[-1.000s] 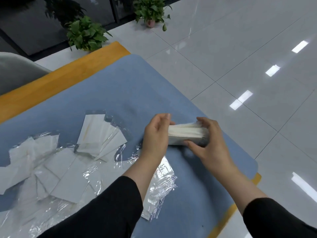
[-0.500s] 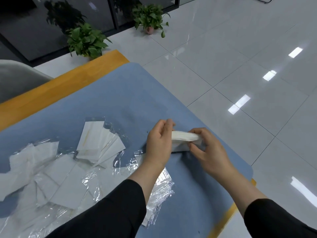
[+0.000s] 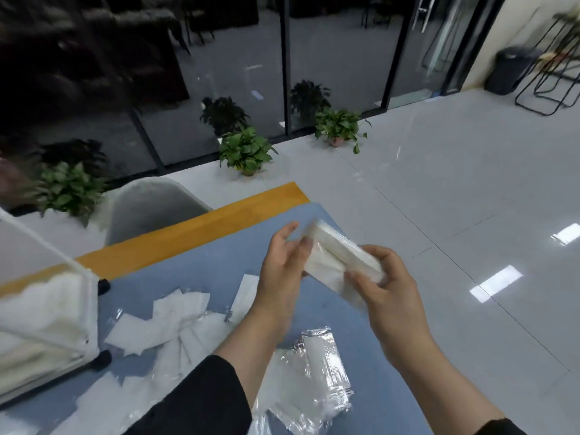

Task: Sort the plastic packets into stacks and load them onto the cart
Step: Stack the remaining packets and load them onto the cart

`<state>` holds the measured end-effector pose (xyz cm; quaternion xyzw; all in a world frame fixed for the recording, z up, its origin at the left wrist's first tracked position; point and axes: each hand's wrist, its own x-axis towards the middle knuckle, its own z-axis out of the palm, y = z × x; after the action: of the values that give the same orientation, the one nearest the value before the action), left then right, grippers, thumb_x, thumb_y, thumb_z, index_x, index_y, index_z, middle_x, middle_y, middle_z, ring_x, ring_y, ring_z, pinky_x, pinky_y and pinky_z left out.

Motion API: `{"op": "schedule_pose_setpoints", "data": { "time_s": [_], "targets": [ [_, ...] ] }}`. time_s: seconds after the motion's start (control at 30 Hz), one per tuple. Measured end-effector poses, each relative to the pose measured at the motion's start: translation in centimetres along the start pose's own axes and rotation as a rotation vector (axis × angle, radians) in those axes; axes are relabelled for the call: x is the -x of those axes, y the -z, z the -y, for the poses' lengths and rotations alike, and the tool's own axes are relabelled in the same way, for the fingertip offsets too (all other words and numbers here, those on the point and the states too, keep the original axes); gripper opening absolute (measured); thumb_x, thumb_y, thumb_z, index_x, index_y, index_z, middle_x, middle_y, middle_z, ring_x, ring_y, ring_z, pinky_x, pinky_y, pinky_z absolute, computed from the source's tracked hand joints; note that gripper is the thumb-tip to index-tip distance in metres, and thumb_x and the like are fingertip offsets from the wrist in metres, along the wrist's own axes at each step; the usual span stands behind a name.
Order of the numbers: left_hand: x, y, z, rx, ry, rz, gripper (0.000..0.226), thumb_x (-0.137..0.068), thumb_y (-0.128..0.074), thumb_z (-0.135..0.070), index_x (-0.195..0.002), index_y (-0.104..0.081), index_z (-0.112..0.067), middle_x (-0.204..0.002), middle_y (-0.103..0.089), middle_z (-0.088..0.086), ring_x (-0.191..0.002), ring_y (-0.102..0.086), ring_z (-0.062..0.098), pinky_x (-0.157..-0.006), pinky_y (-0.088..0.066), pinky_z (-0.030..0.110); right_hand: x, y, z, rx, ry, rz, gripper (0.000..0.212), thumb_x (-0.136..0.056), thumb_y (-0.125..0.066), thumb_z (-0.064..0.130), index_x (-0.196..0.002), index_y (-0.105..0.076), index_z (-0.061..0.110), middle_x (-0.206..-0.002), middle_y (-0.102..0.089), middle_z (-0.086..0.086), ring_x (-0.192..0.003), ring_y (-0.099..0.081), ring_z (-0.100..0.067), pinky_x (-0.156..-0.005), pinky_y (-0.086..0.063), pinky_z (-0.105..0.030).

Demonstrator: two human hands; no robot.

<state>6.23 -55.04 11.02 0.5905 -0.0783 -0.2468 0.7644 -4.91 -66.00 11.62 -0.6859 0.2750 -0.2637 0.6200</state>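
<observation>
Packet stack point(image 3: 342, 262): lifted off blue mat point(image 3: 194, 265) since half second ago, now airborne over far right corner. Right hand point(image 3: 381, 296) grasps near end; left hand point(image 3: 284, 271) fingers straight, steadying far end. View swung toward white cart point(image 3: 84, 296) at left edge, so loading judged next. Loose packets point(image 3: 163, 321) remain unsorted mid-mat.

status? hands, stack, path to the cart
Right hand grips the packet stack; left hand steadies its far end, grip unclear. Stack lifted over the blue mat. Cart at left; loose packets lie between.
</observation>
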Motion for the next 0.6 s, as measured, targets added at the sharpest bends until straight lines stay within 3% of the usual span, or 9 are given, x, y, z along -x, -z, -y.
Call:
{"op": "schedule_pose_setpoints", "data": {
  "time_s": [0.13, 0.23, 0.27, 0.37, 0.47, 0.6],
  "targets": [
    [3.2, 4.0, -5.3, 0.03, 0.008, 0.064, 0.049, -0.076, -0.08, -0.02, -0.122, -0.064, -0.02, -0.113, -0.074, 0.015, -0.103, -0.072, 0.029, -0.092, -0.057, 0.041, 1.5, -4.1, 4.8, -0.118, -0.088, 0.144, 0.027, -0.088, -0.072, 0.011, -0.104, -0.067, 0.032, -0.095, -0.074, -0.002, -0.079, -0.07, -0.021, -0.067, -0.051, -0.035],
    [5.7, 7.8, -10.1, 0.006, -0.04, -0.037, 0.045, -0.078, -0.077, -0.013, -0.12, -0.064, -0.014, -0.108, -0.074, 0.015, -0.096, -0.072, 0.027, -0.089, -0.058, 0.042, 3.1, -7.7, 8.4, -0.114, -0.085, 0.291, 0.025, -0.085, -0.076, 0.013, -0.102, -0.069, 0.031, -0.098, -0.074, -0.006, -0.084, -0.071, -0.03, -0.072, -0.056, -0.045],
    [6.6, 9.4, -11.6, -0.027, -0.054, -0.07, 0.045, -0.078, -0.077, -0.011, -0.122, -0.063, -0.013, -0.106, -0.074, 0.014, -0.096, -0.071, 0.027, -0.089, -0.058, 0.042, 3.7, -9.0, 9.8, -0.109, -0.087, 0.365, 0.024, -0.084, -0.076, 0.013, -0.102, -0.071, 0.028, -0.098, -0.075, -0.007, -0.083, -0.071, -0.031, -0.071, -0.057, -0.044],
    [10.0, 15.0, -16.1, -0.148, -0.065, -0.136, 0.043, -0.082, -0.077, -0.008, -0.122, -0.063, -0.015, -0.106, -0.074, 0.011, -0.098, -0.071, 0.026, -0.094, -0.057, 0.046, 5.5, -12.8, 13.9, -0.111, -0.129, 0.663, 0.018, -0.086, -0.072, 0.011, -0.103, -0.074, 0.017, -0.095, -0.077, -0.01, -0.074, -0.072, -0.021, -0.061, -0.052, -0.026],
    [14.1, 20.3, -19.5, -0.253, -0.026, -0.183, 0.048, -0.081, -0.08, -0.01, -0.124, -0.062, -0.019, -0.1, -0.076, 0.004, -0.096, -0.073, 0.023, -0.085, -0.059, 0.038, 7.9, -17.1, 17.5, -0.059, -0.134, 0.935, 0.021, -0.088, -0.069, 0.012, -0.108, -0.074, 0.012, -0.101, -0.077, -0.01, -0.094, -0.074, -0.027, -0.08, -0.056, -0.036],
    [19.0, 25.6, -22.6, -0.307, 0.026, -0.235, 0.06, -0.075, -0.086, -0.014, -0.128, -0.06, -0.021, -0.111, -0.074, 0.016, -0.105, -0.072, 0.03, -0.096, -0.058, 0.046, 12.6, -23.0, 20.8, 0.082, 0.015, 1.062, 0.014, -0.088, -0.073, 0.022, -0.101, -0.078, 0.019, -0.093, -0.078, -0.001, -0.089, -0.075, -0.019, -0.072, -0.056, -0.029]
  ]
}}
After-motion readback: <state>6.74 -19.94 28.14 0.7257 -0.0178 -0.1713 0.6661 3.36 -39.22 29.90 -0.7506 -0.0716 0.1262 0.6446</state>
